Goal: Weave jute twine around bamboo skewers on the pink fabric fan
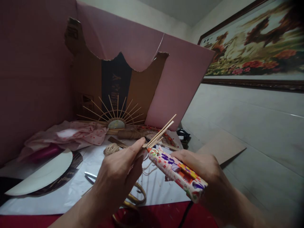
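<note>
Pinched in the fingers of my left hand (121, 167) are several thin wooden sticks (161, 130), slanting up to the right. My right hand (197, 164) is wrapped round a hot glue gun (175, 172) covered in a colourful floral pattern, its cord hanging down. The gun's orange tip is right at the lower ends of the sticks; whether they touch I cannot tell. Scissors (139, 193) with gold handles lie under my left wrist, partly hidden. A ball of twine (111, 149) sits just beyond my left hand.
A half-round sunburst of sticks (116, 123) leans against torn cardboard (147, 91) at the back. Twine is wound on a brown roll (129, 134). White half-discs (47, 172) and pink dotted cloth (83, 136) lie left. A board (220, 145) stands right, by the tiled wall.
</note>
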Motion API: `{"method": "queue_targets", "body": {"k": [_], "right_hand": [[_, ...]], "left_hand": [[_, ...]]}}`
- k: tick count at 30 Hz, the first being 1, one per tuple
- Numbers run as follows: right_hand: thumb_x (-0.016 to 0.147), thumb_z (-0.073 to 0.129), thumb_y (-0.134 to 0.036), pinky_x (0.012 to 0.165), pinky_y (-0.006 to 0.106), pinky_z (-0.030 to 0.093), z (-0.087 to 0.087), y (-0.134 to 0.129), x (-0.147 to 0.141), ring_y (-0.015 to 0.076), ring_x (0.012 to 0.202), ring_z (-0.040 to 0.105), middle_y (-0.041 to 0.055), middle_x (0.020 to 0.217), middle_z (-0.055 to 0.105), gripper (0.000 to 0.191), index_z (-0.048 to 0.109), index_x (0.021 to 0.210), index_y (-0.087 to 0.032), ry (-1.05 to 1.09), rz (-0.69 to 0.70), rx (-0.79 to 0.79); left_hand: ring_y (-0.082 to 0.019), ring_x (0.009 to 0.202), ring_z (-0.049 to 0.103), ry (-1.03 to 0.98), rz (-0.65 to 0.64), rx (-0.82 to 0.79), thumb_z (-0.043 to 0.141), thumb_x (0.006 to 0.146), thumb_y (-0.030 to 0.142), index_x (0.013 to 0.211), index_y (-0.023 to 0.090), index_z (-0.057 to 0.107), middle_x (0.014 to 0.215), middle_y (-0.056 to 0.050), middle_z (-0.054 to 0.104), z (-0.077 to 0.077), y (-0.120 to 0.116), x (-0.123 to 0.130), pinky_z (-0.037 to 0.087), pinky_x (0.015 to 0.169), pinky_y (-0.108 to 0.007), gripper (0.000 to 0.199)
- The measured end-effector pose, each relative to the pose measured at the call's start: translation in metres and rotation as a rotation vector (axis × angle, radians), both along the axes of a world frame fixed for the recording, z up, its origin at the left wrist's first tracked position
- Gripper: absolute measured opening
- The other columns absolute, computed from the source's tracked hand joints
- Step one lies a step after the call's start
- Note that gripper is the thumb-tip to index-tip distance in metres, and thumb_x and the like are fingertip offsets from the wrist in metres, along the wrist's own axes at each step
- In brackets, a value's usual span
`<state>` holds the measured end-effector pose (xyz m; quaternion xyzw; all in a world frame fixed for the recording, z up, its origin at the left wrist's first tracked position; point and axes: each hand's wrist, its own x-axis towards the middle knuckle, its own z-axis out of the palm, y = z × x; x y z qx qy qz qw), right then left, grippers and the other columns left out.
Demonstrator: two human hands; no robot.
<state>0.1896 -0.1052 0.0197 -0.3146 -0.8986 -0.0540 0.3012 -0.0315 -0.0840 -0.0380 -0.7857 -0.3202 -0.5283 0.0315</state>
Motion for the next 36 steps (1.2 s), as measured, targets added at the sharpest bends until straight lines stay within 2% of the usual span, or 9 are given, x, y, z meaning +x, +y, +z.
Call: {"method": "queue_targets", "body": {"k": [3, 8, 12, 18, 25, 36], "right_hand": [[0.088, 0.055, -0.023, 0.057, 0.025, 0.044, -0.001, 0.0, 0.002, 0.0153, 0.067, 0.063, 0.0037, 0.078, 0.067, 0.011, 0.058, 0.096, -0.018, 0.005, 0.011, -0.015], [0.091, 0.049, -0.025, 0.059, 0.026, 0.047, 0.001, -0.004, 0.003, 0.0163, 0.068, 0.064, 0.0053, 0.077, 0.067, 0.014, 0.06, 0.097, -0.017, 0.048, -0.032, -0.075], [0.09, 0.052, -0.024, 0.058, 0.024, 0.047, 0.001, -0.003, 0.001, 0.0152, 0.066, 0.063, 0.0047, 0.076, 0.067, 0.014, 0.061, 0.099, -0.018, 0.063, -0.011, -0.076], [0.09, 0.053, -0.028, 0.055, 0.025, 0.047, -0.001, 0.004, -0.005, 0.0153, 0.061, 0.063, 0.0048, 0.07, 0.066, 0.017, 0.062, 0.094, -0.015, 0.101, 0.034, -0.03], [0.091, 0.05, -0.029, 0.053, 0.026, 0.046, 0.0, 0.007, -0.01, 0.0157, 0.06, 0.061, 0.0057, 0.068, 0.065, 0.021, 0.063, 0.088, -0.013, 0.109, 0.042, -0.062], [0.089, 0.053, -0.025, 0.052, 0.025, 0.042, -0.001, 0.006, -0.01, 0.0139, 0.059, 0.058, 0.0038, 0.069, 0.063, 0.014, 0.062, 0.087, -0.014, 0.112, 0.056, -0.072]], "left_hand": [[-0.013, 0.087, 0.068, -0.014, 0.013, 0.003, 0.052, 0.088, 0.012, 0.128, 0.014, 0.049, 0.107, -0.009, 0.07, 0.0, 0.001, -0.002, 0.053, 0.076, -0.023, 0.04], [-0.011, 0.082, 0.069, 0.004, 0.072, -0.008, 0.049, 0.09, 0.016, 0.126, 0.013, 0.05, 0.102, -0.008, 0.072, 0.003, 0.0, -0.005, 0.052, 0.07, -0.019, 0.037], [-0.011, 0.082, 0.068, 0.004, 0.064, -0.011, 0.049, 0.089, 0.015, 0.128, 0.014, 0.049, 0.104, -0.008, 0.072, 0.002, 0.0, -0.006, 0.053, 0.07, -0.019, 0.038], [-0.01, 0.08, 0.069, 0.006, 0.064, 0.022, 0.048, 0.089, 0.014, 0.125, 0.013, 0.05, 0.102, -0.007, 0.072, 0.003, 0.001, -0.006, 0.052, 0.069, -0.017, 0.037], [-0.009, 0.087, 0.068, 0.017, 0.063, 0.042, 0.048, 0.088, 0.012, 0.125, 0.011, 0.05, 0.107, -0.009, 0.071, 0.003, 0.0, -0.007, 0.051, 0.075, -0.017, 0.037], [-0.009, 0.084, 0.068, 0.001, 0.054, 0.031, 0.048, 0.089, 0.012, 0.125, 0.01, 0.051, 0.105, -0.008, 0.071, 0.002, 0.001, -0.007, 0.052, 0.071, -0.017, 0.036]]}}
